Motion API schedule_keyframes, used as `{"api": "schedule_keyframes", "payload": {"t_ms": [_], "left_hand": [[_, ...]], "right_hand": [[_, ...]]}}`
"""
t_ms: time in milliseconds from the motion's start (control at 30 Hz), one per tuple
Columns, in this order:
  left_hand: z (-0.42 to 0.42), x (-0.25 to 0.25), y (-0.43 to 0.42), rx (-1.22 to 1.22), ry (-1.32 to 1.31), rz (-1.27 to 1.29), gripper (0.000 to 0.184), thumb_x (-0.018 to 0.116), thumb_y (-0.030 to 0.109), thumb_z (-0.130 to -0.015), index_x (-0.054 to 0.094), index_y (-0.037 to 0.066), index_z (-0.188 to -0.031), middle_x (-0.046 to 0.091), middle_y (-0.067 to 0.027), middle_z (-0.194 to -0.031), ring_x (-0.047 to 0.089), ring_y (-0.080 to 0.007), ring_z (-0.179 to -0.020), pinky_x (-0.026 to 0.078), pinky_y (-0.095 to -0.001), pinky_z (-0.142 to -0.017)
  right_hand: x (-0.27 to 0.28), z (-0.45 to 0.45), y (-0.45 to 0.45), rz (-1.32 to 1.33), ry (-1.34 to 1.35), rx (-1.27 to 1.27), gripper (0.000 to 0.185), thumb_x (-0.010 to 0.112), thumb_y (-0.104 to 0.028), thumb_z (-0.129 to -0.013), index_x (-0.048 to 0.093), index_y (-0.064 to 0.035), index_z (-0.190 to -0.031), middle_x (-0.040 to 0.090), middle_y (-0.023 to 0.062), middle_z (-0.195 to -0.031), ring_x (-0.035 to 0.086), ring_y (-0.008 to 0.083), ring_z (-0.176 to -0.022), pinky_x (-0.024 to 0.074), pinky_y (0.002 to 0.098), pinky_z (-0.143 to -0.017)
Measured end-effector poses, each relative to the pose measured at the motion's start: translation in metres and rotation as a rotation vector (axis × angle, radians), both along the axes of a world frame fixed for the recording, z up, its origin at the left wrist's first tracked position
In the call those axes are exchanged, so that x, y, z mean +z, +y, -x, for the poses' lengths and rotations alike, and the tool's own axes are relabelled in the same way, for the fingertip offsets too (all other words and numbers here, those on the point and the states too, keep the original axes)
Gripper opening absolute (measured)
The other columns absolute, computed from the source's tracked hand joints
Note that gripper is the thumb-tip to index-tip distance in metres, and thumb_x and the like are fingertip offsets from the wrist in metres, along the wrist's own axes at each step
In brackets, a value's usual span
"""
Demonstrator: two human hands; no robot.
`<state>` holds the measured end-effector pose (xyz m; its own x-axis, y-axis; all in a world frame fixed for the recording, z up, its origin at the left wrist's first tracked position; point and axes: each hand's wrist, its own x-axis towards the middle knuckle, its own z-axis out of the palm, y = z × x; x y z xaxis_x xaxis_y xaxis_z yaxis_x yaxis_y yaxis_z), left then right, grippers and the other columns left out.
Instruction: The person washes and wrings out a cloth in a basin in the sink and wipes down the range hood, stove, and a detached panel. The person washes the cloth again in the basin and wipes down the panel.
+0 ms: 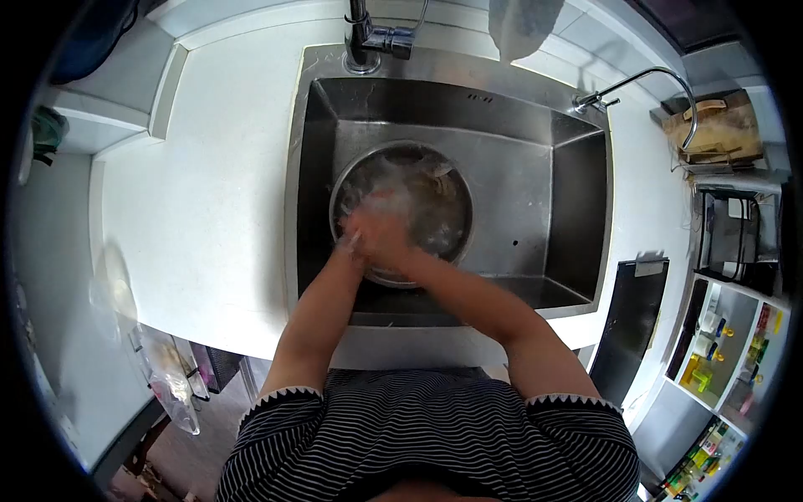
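On the right, a slim, arched chrome tap [657, 69] stands near a light-brown, wood-coloured board [729, 130], a black, open-framed rack [711, 243] and a white shelf unit [682, 418] bearing small multicoloured items [711, 345]. A clear, crumpled plastic bag [177, 386] hangs at the left.

A round metal basin [464, 201] sits upright, left of centre in the sink [510, 201].

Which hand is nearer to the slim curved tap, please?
Right: the right hand is at the round basin, left of the tap; the left hand is beside it, farther left.
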<state>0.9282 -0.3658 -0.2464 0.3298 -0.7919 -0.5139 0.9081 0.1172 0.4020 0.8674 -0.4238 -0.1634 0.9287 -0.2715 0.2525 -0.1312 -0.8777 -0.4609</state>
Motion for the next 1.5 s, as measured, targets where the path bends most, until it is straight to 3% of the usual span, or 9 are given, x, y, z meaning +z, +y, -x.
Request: {"api": "schedule_keyframes", "payload": {"t_ms": [200,400,500,700,800,900,1100,1233,1500], "left_hand": [[-0.002,0.072,-0.037,0.038,0.142,-0.747,0.043,0.043,0.026,-0.086,0.043,0.003,-0.122,0.047,-0.0107,-0.121,0.045,-0.0236,-0.112,0.040,-0.0356,-0.090],[-0.023,-0.086,0.006,0.033,0.294,-0.097,0.042,0.044,0.025,-0.085,0.044,0.001,-0.121,0.048,-0.0141,-0.116,0.048,-0.0264,-0.102,0.042,-0.0379,-0.084],[-0.012,0.042,-0.022,0.154,0.072,-0.606,0.042,0.048,0.025,-0.084,0.047,0.000,-0.118,0.051,-0.0137,-0.113,0.052,-0.0267,-0.096,0.043,-0.0389,-0.083],[-0.028,0.086,-0.023,-0.021,-0.275,-0.677,0.053,0.060,0.028,-0.077,0.047,0.003,-0.121,0.052,-0.0136,-0.111,0.052,-0.0291,-0.097,0.044,-0.0428,-0.080],[-0.029,0.002,-0.017,-0.753,-0.968,-0.842,0.059,0.062,0.031,-0.076,0.043,0.006,-0.126,0.051,-0.0137,-0.114,0.050,-0.0305,-0.102,0.044,-0.0440,-0.081],[-0.017,0.001,-0.011,-0.418,-0.570,-0.809,0.063,0.066,0.035,-0.073,0.044,0.005,-0.124,0.052,-0.0123,-0.115,0.051,-0.0289,-0.102,0.044,-0.0416,-0.082],[-0.022,-0.011,-0.012,-0.177,0.449,0.024,0.053,0.055,0.035,-0.084,0.042,0.005,-0.126,0.048,-0.0122,-0.121,0.048,-0.0242,-0.108,0.039,-0.0381,-0.092],[0.001,-0.012,0.013,-0.026,-0.264,-0.058,0.041,0.044,0.028,-0.090,0.043,0.004,-0.123,0.049,-0.0116,-0.118,0.047,-0.0241,-0.108,0.038,-0.0384,-0.091],[-0.003,0.092,-0.035,0.019,0.140,-0.697,0.029,0.042,0.019,-0.085,0.053,0.004,-0.107,0.051,-0.0079,-0.109,0.049,-0.0210,-0.096,0.041,-0.0341,-0.081]], "right_hand": [[-0.047,-0.019,-0.051,-0.134,0.388,-0.293,0.014,0.053,-0.020,-0.076,0.059,-0.0085,-0.079,0.060,0.0152,-0.072,0.060,0.0332,-0.067,0.0489,0.0436,-0.058],[-0.019,-0.007,-0.004,-0.037,0.043,-0.169,0.032,0.041,-0.030,-0.086,0.058,-0.0033,-0.081,0.060,0.0194,-0.074,0.060,0.0361,-0.072,0.0480,0.0446,-0.062],[-0.051,-0.016,-0.047,-0.286,0.422,-0.260,0.037,0.038,-0.034,-0.089,0.058,-0.0025,-0.086,0.060,0.0222,-0.084,0.059,0.0370,-0.075,0.0477,0.0420,-0.067],[-0.071,0.030,-0.071,-0.690,0.392,-0.679,0.032,0.047,-0.028,-0.089,0.055,-0.0005,-0.102,0.059,0.0209,-0.098,0.057,0.0354,-0.090,0.0458,0.0405,-0.078],[-0.106,0.063,-0.048,-0.131,0.187,-0.069,0.037,0.050,-0.033,-0.086,0.058,-0.0018,-0.104,0.061,0.0192,-0.082,0.060,0.0349,-0.084,0.0454,0.0428,-0.075],[-0.100,0.041,-0.061,-0.532,0.402,-0.496,0.036,0.051,-0.034,-0.085,0.059,-0.0027,-0.101,0.062,0.0181,-0.084,0.060,0.0355,-0.082,0.0452,0.0415,-0.074],[-0.002,0.011,0.008,-0.448,0.053,-0.203,0.023,0.054,-0.027,-0.081,0.062,-0.0057,-0.084,0.061,0.0166,-0.076,0.060,0.0351,-0.074,0.0456,0.0402,-0.069],[0.010,-0.009,0.010,-0.253,0.139,-0.050,0.024,0.050,-0.026,-0.083,0.062,-0.0057,-0.084,0.062,0.0167,-0.078,0.061,0.0337,-0.075,0.0463,0.0425,-0.064],[-0.044,-0.025,-0.048,-0.358,0.369,-0.423,0.024,0.047,-0.023,-0.084,0.058,-0.0014,-0.082,0.061,0.0195,-0.078,0.060,0.0369,-0.071,0.0467,0.0437,-0.063]]}}
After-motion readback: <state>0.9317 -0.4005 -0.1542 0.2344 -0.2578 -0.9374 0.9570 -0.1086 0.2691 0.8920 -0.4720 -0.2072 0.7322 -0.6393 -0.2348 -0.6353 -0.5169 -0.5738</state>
